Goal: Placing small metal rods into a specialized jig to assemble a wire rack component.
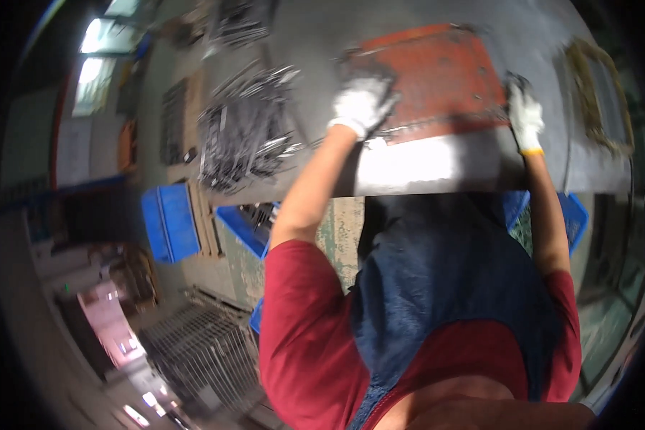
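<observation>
On the grey metal workbench (423,168) lies a rusty red plate (437,75), its left edge gripped by the gloved left hand (362,104) and its right edge by the gloved right hand (524,115), beside heaped metal rods (244,136)

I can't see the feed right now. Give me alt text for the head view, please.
Both gloved hands grip a flat orange-red panel on a grey metal worktable: the left hand at its near-left corner, the right hand at its right edge. The orange-red panel lies flat; a pile of thin metal rods sits to its left, blue bins below.
</observation>
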